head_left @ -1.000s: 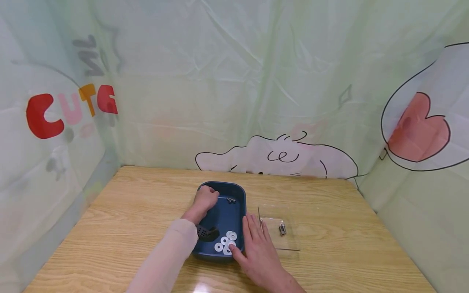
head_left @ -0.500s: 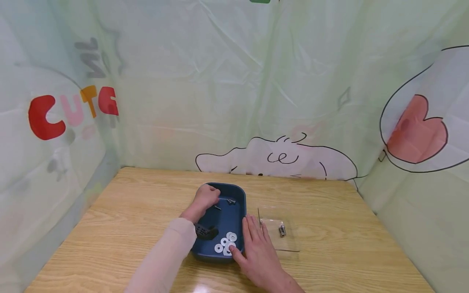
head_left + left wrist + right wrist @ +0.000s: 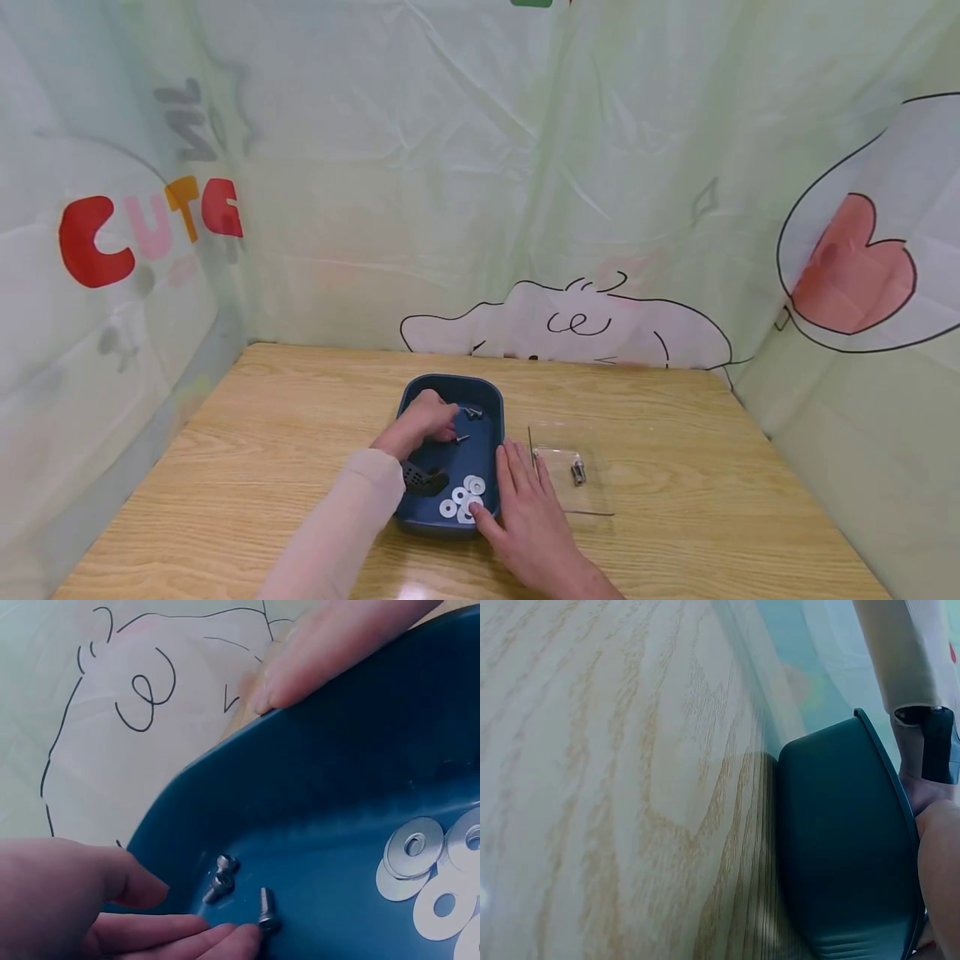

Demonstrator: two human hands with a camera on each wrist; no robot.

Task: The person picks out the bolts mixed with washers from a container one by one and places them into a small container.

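Observation:
A dark blue tray (image 3: 480,454) stands on the wooden table. My left hand (image 3: 422,423) reaches into its far left part. In the left wrist view the extended fingers (image 3: 232,943) are right at the head of a loose screw (image 3: 266,909), the thumb apart above them. Two more screws (image 3: 220,879) lie together near the far end. My right hand (image 3: 531,521) rests along the right rim, fingers straight, thumb over the inside. White flat washers (image 3: 461,496), several of them, overlap at the near right corner inside, right by that thumb.
Right of the tray, partly behind the right hand, lies a clear plastic piece (image 3: 558,487) with a small metal part (image 3: 577,471) on it. A printed cloth (image 3: 337,208) hangs around the table (image 3: 675,467). The left wrist bears a black strap (image 3: 423,479).
My left hand has moved from the tray's far left corner rightward and a little nearer. The loose screw has shifted right with it, closer to the other screws. My right hand has stayed put.

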